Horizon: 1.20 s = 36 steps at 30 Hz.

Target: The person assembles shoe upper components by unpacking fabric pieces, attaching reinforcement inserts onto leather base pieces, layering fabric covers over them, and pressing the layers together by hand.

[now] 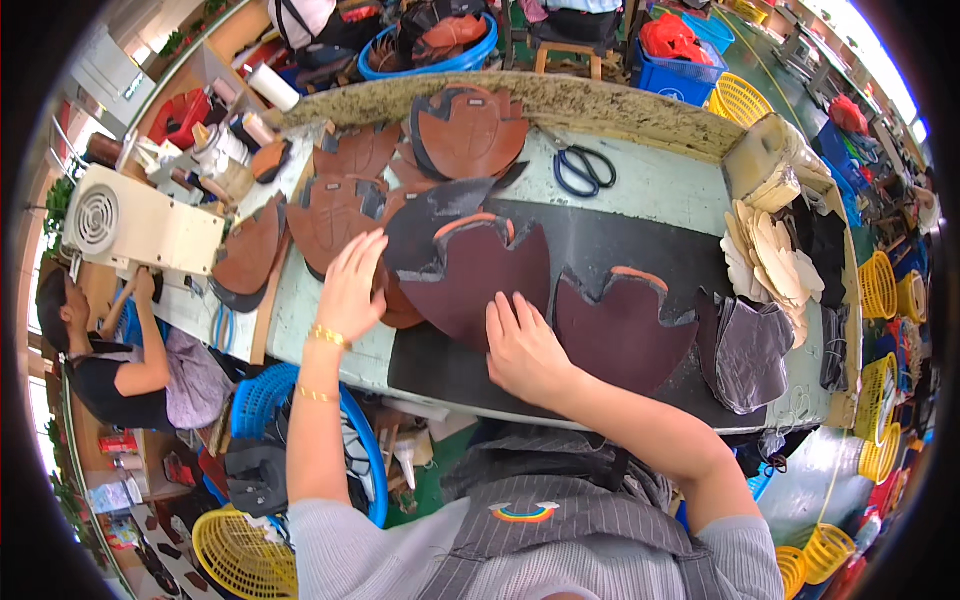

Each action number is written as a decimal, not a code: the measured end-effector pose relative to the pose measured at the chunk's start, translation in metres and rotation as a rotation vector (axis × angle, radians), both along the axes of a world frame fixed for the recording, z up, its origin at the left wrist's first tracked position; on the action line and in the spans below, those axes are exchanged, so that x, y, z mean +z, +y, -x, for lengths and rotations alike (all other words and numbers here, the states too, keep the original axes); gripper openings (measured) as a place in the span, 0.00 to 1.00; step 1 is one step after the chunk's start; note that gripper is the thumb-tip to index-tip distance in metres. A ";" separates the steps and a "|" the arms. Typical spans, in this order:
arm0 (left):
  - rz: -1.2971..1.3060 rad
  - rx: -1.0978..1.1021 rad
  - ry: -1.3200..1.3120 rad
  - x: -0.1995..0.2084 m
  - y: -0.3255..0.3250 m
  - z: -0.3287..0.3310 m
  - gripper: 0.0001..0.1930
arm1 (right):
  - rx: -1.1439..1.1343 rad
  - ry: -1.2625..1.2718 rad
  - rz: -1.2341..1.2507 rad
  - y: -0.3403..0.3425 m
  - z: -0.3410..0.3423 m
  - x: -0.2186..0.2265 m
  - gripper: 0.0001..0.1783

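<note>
My right hand (525, 345) lies with its fingers stretched out on the lower edge of a dark maroon leather piece (480, 275). At the left my left hand (352, 285) is held with fingers extended beside that piece, in front of brown leather pieces (330, 220); whether it touches them I cannot tell. Another maroon leather piece (625, 335) with a notched top lies to the right of my right hand. Behind the first piece is a black sheet of material (435, 215). A stack of shaped brown leather (470, 135) sits at the far side.
Scissors with dark blue handles (582, 172) lie at the back of the table (660, 180). Cream pieces (770, 260) and a grey plastic-like stack (750, 355) occupy its right end. A person (120, 350) works at a white machine (140, 220) on the left.
</note>
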<state>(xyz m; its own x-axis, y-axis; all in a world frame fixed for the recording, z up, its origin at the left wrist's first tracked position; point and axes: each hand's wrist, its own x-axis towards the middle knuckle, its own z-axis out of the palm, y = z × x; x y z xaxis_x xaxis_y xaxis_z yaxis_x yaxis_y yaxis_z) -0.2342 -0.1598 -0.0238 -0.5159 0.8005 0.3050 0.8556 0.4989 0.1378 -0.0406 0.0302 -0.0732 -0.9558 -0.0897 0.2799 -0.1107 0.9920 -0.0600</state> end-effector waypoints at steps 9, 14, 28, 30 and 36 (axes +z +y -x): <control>-0.334 -0.002 -0.094 -0.010 0.011 0.029 0.11 | -0.227 0.589 0.086 0.080 -0.032 0.133 0.22; -0.764 -0.065 0.029 0.050 0.082 -0.033 0.09 | -0.096 0.027 -0.252 0.079 -0.104 0.078 0.23; -0.096 -0.825 -0.290 -0.011 0.159 -0.196 0.15 | -1.003 0.010 0.140 0.351 -0.138 0.014 0.19; -0.160 -0.735 -0.426 0.003 0.174 -0.188 0.18 | -0.929 0.034 0.178 0.333 -0.137 0.014 0.22; -0.520 -0.636 -0.714 0.005 0.306 -0.176 0.09 | -0.723 0.403 0.194 0.329 -0.144 0.009 0.12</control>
